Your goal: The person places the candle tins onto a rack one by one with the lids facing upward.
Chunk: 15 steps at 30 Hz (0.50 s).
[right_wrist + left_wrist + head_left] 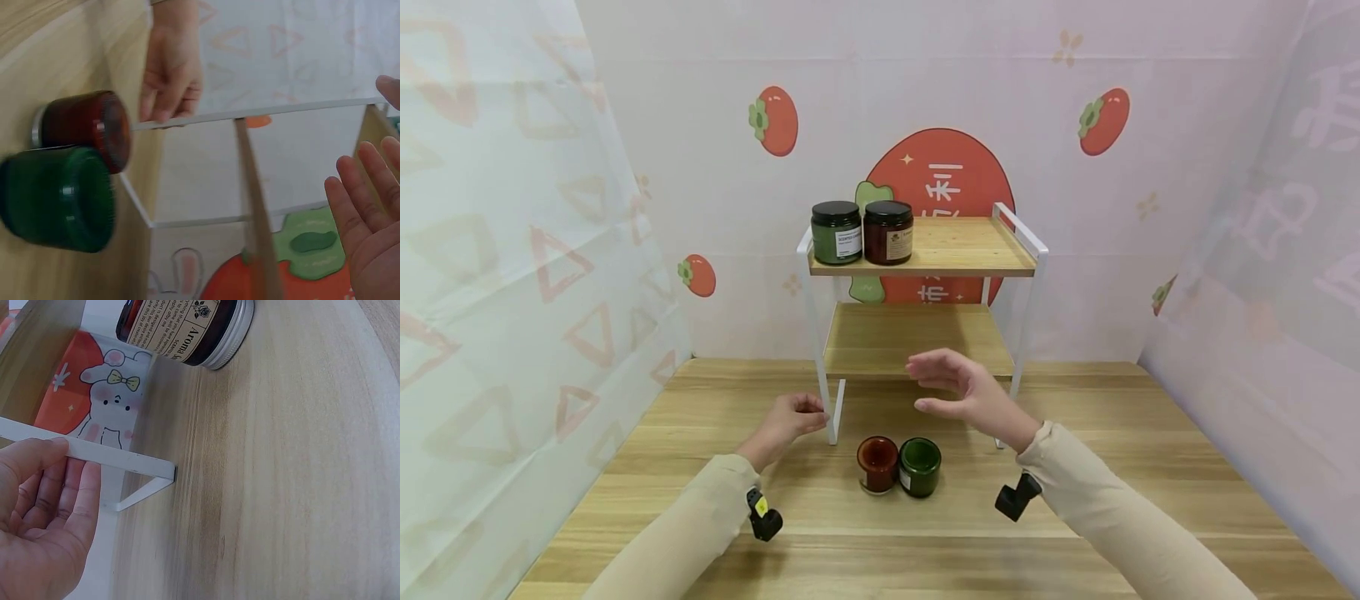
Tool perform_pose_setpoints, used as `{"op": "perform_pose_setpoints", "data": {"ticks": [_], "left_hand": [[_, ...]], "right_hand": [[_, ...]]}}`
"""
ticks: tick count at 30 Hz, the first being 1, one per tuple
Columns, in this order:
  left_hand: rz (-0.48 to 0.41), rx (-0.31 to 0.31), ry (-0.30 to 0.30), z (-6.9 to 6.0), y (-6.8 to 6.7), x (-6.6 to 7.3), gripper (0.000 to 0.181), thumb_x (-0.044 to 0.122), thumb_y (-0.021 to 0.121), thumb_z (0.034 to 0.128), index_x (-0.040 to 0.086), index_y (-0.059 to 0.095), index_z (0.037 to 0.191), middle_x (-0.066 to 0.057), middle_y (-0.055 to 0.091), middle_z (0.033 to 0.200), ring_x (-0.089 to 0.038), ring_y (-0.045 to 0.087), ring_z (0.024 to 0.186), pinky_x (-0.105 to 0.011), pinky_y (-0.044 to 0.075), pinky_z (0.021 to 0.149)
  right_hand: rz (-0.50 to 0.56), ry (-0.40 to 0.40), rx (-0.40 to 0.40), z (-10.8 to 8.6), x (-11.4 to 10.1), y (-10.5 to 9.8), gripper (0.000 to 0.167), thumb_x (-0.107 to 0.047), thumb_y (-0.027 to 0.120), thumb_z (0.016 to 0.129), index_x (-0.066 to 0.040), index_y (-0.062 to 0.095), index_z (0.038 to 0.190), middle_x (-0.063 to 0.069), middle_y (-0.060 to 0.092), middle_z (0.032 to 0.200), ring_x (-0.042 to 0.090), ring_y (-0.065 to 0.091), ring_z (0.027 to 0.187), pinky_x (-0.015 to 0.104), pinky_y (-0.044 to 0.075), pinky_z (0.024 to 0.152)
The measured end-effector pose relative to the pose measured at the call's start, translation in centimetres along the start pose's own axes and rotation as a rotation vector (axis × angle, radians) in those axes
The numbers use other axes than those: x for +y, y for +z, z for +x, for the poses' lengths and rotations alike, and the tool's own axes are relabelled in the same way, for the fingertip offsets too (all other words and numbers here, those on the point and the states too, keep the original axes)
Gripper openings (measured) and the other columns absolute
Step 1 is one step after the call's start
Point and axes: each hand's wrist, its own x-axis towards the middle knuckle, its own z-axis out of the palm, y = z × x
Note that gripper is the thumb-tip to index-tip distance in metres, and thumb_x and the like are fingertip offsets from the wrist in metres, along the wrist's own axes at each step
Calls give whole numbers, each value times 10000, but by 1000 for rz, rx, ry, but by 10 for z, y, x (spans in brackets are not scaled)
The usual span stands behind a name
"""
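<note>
Shelf unit of pale wooden boards in a white metal frame (972, 246) stands on a brown wood-grain table (1037, 567), its near left leg (817, 342) pinched in the grip of a person's left hand (790, 425). The right hand (967, 398), fingers apart from thumb, hovers empty before it. Tugging that leg could tilt the frame, sliding the black-lidded green jar (824, 245) and dark brown jar (876, 242) off the top; dropping the right hand might knock the red-amber glass jar (877, 467) or green glass jar (921, 468) below. Pale sheet walls (700, 125) with red fruit prints (782, 122) surround everything.
</note>
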Motion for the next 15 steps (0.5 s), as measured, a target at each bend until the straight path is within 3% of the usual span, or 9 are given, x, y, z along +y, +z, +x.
{"op": "perform_pose_setpoints", "data": {"ticks": [6,15], "left_hand": [[2,6,-7,0,0,0,146,-37,627,895,-93,558,1011,-70,609,924,-182,635,922,-274,573,860],[23,19,-8,1,0,0,160,-32,635,891,-102,560,1014,-71,617,919,-181,637,912,-296,575,865]], "right_hand": [[-8,96,-21,-15,24,6,478,-173,761,841,-75,562,1265,97,603,1260,162,595,1155,407,482,1020],[-54,194,-22,-29,51,15,481,-238,764,838,-65,577,1245,90,614,1241,222,589,1152,309,493,999]]}}
